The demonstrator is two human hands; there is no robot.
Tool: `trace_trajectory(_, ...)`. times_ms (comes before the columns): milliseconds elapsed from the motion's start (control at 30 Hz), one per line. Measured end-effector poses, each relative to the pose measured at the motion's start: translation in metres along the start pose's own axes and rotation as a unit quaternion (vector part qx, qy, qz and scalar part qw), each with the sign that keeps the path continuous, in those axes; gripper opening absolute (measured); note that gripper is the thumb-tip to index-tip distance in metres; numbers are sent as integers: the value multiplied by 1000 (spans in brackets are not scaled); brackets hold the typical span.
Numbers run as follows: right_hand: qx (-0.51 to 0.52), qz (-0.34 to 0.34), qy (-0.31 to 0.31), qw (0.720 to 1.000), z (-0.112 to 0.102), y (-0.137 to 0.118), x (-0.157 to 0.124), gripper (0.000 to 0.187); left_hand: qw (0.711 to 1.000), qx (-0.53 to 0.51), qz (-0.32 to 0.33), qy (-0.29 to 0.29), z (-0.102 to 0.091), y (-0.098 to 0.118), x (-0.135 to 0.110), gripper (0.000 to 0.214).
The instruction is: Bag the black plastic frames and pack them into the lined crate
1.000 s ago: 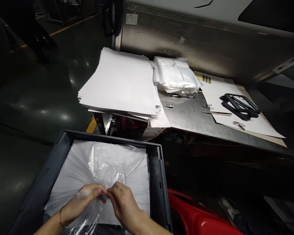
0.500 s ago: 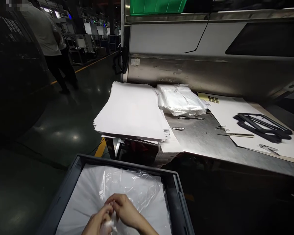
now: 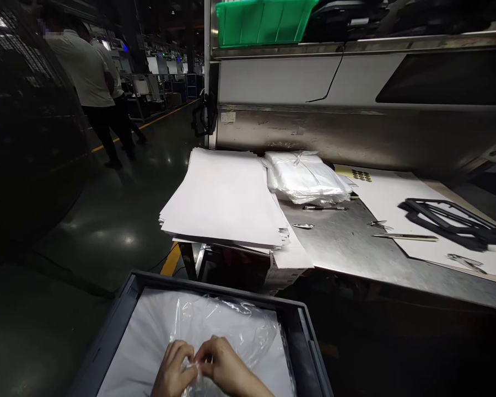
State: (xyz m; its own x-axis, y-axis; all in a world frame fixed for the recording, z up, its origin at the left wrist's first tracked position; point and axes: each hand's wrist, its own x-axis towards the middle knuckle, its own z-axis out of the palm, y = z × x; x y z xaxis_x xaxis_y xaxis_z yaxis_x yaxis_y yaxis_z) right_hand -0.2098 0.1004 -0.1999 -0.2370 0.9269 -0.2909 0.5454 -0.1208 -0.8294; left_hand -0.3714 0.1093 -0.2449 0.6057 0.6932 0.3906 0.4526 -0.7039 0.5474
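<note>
A clear plastic bag (image 3: 240,325) lies over white paper (image 3: 136,336) inside a dark grey crate (image 3: 303,325) at the bottom of the view. My left hand (image 3: 174,368) pinches the gathered film of this bag, fingers bent. Close beside it, my right hand (image 3: 223,364) also has its thumb and fingertips closed on the film. The fingertips of both hands nearly meet over the bunched plastic. What lies beneath the hands is hidden.
Beyond the crate, a metal bench (image 3: 334,242) carries a paper stack (image 3: 227,198), folded plastic bags (image 3: 306,176), a pen (image 3: 324,208), tweezers (image 3: 405,237) and black frames (image 3: 450,220). A green bin (image 3: 264,22) sits on the shelf above. People (image 3: 86,71) stand at left.
My hands have shifted slightly, the left one turning more upright with its fingers bent over the film. The whole scene sits lower as the camera tilts up.
</note>
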Motion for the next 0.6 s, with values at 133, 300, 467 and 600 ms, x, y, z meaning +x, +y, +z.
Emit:
trace_trajectory(133,-134,-33,35,990,11,20,5,22,998,30,11,-52,-1,-8,-16,30)
trace_trajectory(300,-236,22,60,970,25,62,28,13,979,40,-90,-178,9,-24,-48,10)
trace_trajectory(467,-250,68,90,962,23,72,-4,18,939,6,-210,-272,-24,-49,-87,30)
trace_trajectory(600,-219,-42,81,972,42,42,-74,29,937,-18,-244,-250,-57,-45,-79,33)
